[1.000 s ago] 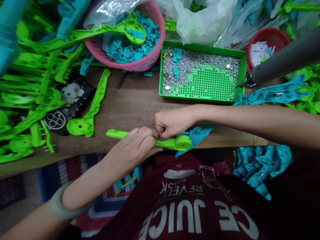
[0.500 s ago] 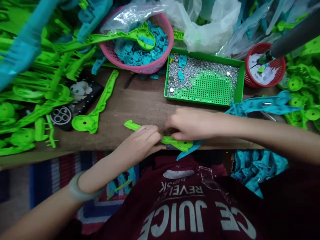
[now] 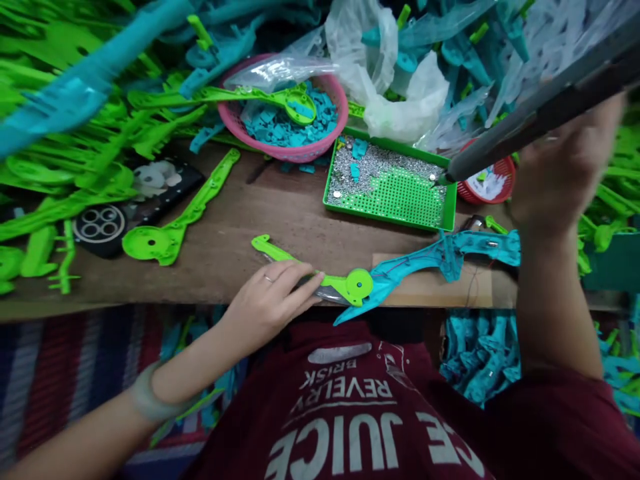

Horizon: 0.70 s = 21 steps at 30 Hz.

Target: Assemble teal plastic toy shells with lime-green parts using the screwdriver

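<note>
My left hand [image 3: 277,290] is closed on a bright green plastic part [image 3: 359,285] at the table's front edge, its fingers covering the middle of it. A screw-like dot shows in the part's round end. Under that end lies a long blue plastic part [image 3: 415,267], which stretches to the right with thin wires along it. My right hand [image 3: 563,167], blurred, is raised at the right around a dark electric screwdriver [image 3: 530,113]. The screwdriver's thin tip points down over the right side of a green tray [image 3: 390,217] of small screws.
A pink basket [image 3: 283,153] of small blue pieces and a red basket [image 3: 505,190] stand behind. Another green part [image 3: 150,243] and a dark phone-like object [image 3: 103,230] lie left. Green and blue parts are heaped around; plastic bags [image 3: 415,107] sit at the back.
My right hand has left the green part and moved up and right to the screwdriver, whose tip has shifted from the red basket to the tray. My left hand stays on the green part.
</note>
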Each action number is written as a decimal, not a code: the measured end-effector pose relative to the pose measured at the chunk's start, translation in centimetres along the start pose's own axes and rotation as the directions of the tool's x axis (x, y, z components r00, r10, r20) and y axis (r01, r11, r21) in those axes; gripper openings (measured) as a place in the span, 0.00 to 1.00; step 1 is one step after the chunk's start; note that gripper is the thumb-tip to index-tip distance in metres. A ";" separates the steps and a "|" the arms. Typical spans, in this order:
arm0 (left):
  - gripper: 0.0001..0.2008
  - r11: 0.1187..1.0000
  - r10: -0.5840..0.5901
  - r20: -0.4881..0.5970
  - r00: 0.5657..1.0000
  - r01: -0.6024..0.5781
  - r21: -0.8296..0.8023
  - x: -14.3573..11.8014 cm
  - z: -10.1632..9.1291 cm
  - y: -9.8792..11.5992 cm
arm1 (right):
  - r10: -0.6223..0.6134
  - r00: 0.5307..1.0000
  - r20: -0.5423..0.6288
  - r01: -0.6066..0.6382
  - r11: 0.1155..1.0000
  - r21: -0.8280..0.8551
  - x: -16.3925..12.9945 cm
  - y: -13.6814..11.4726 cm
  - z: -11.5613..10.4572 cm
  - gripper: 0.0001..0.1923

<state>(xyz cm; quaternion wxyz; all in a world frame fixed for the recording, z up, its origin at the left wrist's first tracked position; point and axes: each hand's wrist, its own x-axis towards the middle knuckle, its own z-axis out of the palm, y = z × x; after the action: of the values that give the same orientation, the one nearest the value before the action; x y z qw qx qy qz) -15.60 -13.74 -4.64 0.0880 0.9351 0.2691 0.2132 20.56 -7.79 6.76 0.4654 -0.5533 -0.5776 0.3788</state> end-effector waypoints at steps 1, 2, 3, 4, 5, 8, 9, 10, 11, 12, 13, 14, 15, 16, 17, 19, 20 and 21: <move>0.13 0.999 -0.007 -0.008 1.000 0.007 0.035 -0.2 0.0 0.3 | -0.087 0.995 -0.045 0.090 0.994 0.062 0.4 0.2 0.2 0.24; 0.14 0.998 -0.010 -0.015 1.000 0.011 0.062 -0.3 0.0 0.6 | -0.163 0.985 -0.053 0.168 0.980 0.112 0.6 0.3 0.6 0.25; 0.14 0.997 -0.010 -0.020 1.000 0.012 0.081 -0.5 0.0 0.9 | -0.202 0.979 -0.024 0.203 0.970 0.134 0.6 0.3 1.0 0.27; 0.14 0.996 -0.006 -0.021 1.000 0.008 0.090 -0.6 0.0 1.2 | -0.187 0.982 0.040 0.181 0.977 0.114 0.5 0.2 1.5 0.29; 0.14 0.996 -0.002 -0.018 1.000 0.004 0.091 -0.6 -0.1 1.4 | -0.144 0.985 0.095 0.139 0.989 0.055 0.4 0.0 2.0 0.29; 0.12 0.998 -0.029 -0.035 0.999 0.031 0.059 -0.3 -0.5 2.0 | -0.004 0.989 0.145 0.031 0.982 -0.185 0.1 -0.4 3.5 0.31; 0.12 0.997 -0.065 -0.061 0.996 0.067 0.031 0.0 -0.6 2.2 | 0.012 0.987 0.163 0.025 0.975 -0.219 0.1 -0.5 4.0 0.31; 0.11 0.994 -0.111 -0.099 0.989 0.111 -0.008 0.3 -0.7 2.4 | 0.010 0.983 0.181 0.030 0.975 -0.221 0.0 -0.6 4.5 0.32; 0.11 0.986 -0.164 -0.141 0.976 0.158 -0.052 0.7 -0.7 2.6 | 0.008 0.981 0.191 0.033 0.978 -0.208 -0.1 -0.7 5.0 0.32; 0.11 0.976 -0.213 -0.181 0.960 0.199 -0.093 1.2 -0.8 2.9 | 0.014 0.981 0.192 0.024 0.980 -0.197 -0.3 -0.8 5.5 0.32; 0.10 0.964 -0.258 -0.215 0.942 0.234 -0.128 1.6 -0.8 3.1 | 0.031 0.982 0.187 0.007 0.980 -0.199 -0.7 -1.1 6.1 0.34; 0.09 0.951 -0.300 -0.246 0.922 0.268 -0.156 2.0 -0.9 3.5 | 0.050 0.981 0.185 -0.010 0.977 -0.214 -1.3 -1.4 6.6 0.37; 0.07 0.933 -0.349 -0.270 0.897 0.307 -0.187 2.3 -0.9 3.9 | 0.064 0.979 0.192 -0.019 0.973 -0.231 -2.0 -1.7 7.1 0.40; 0.06 0.908 -0.407 -0.289 0.867 0.348 -0.235 2.6 -0.9 4.3 | 0.062 0.976 0.208 -0.011 0.971 -0.237 -3.0 -2.1 7.6 0.44; 0.05 0.870 -0.472 -0.292 0.832 0.386 -0.306 2.8 -0.9 4.8 | 0.042 0.973 0.227 0.010 0.975 -0.224 -4.0 -2.6 8.1 0.47; 0.07 0.775 -0.568 -0.241 0.787 0.414 -0.477 3.0 -0.8 5.9 | -0.021 0.958 0.285 0.071 0.984 -0.165 -6.4 -3.5 8.7 0.47; 0.09 0.734 -0.583 -0.200 0.788 0.404 -0.546 3.0 -0.6 6.5 | -0.043 0.946 0.320 0.094 0.985 -0.145 -7.5 -3.9 8.9 0.44; 0.11 0.708 -0.580 -0.166 0.798 0.393 -0.587 3.0 -0.4 6.9 | -0.045 0.930 0.365 0.106 0.983 -0.148 -8.5 -4.3 9.1 0.40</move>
<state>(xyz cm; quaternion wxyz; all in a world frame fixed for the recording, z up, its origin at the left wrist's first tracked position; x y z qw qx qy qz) -10.28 -17.92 -1.31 0.3457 0.7165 0.4517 0.4039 10.18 -15.93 7.31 0.3188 -0.4885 -0.7032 0.4065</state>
